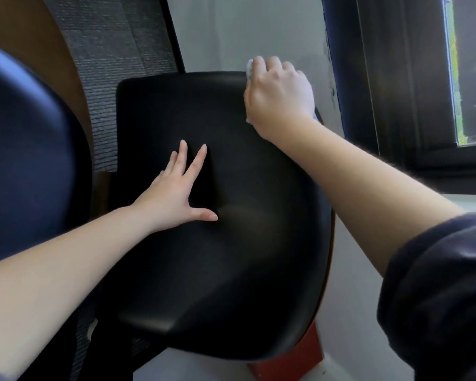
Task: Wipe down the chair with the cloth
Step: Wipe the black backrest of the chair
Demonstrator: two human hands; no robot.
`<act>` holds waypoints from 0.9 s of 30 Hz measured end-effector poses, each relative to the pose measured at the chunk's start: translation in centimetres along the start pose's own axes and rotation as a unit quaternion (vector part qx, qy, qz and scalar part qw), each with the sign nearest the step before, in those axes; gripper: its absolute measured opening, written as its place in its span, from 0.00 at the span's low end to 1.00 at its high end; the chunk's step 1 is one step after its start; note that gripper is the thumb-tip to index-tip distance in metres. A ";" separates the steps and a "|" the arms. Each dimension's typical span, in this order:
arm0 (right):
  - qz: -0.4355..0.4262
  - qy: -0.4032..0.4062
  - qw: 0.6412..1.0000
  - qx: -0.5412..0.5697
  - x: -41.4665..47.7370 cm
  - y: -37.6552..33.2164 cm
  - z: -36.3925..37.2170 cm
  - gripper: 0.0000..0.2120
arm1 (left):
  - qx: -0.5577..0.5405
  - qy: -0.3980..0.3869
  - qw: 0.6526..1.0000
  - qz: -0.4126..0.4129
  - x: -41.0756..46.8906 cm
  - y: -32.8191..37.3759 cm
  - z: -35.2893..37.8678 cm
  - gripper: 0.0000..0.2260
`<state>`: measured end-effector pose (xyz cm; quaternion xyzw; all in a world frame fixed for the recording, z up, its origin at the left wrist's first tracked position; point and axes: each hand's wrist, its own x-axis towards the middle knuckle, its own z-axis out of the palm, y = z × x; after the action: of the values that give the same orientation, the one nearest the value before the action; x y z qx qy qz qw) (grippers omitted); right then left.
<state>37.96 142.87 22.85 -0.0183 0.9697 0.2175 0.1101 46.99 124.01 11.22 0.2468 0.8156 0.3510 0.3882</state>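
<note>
A black chair seat [231, 257] with a smooth moulded surface fills the middle of the view. My left hand [176, 193] lies flat on its centre, fingers straight and spread, thumb out to the right. My right hand [279, 89] is at the seat's far right corner, fingers curled round a white cloth [249, 67]. Only small bits of the cloth show, past the knuckles and under the heel of the hand.
A dark blue rounded chair back [25, 174] stands close at the left. Grey textured carpet [107, 64] lies beyond the seat. A white wall [245, 28] and a dark window frame [390, 78] are at the right. Something red [294, 358] shows beneath the seat's near edge.
</note>
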 end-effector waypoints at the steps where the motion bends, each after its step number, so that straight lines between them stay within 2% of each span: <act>1: -0.008 0.006 1.000 -0.011 0.5 -0.6 0.2 0.16 | 0.001 0.001 1.000 0.002 0.0 -0.2 0.1 0.58; 3: -0.023 0.016 0.999 -0.029 1.6 -2.0 0.7 0.13 | 0.006 0.003 1.000 0.010 0.0 -0.8 0.1 0.57; 9: -0.052 -0.005 0.997 -0.065 4.3 -5.3 2.3 0.13 | 0.019 0.001 1.000 0.024 0.3 -3.2 0.2 0.56; 18: -0.076 -0.063 0.989 -0.110 9.0 -11.0 5.2 0.21 | -0.013 -0.002 1.000 -0.005 -0.2 -7.6 1.8 0.55; 27: -0.104 -0.037 0.985 -0.134 12.9 -17.5 9.2 0.17 | -0.009 -0.010 1.000 0.001 -0.1 -13.4 3.6 0.55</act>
<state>28.75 131.11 4.54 -0.1258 0.9197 0.3337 0.1640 48.16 116.83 -0.62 0.2474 0.8085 0.3559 0.3982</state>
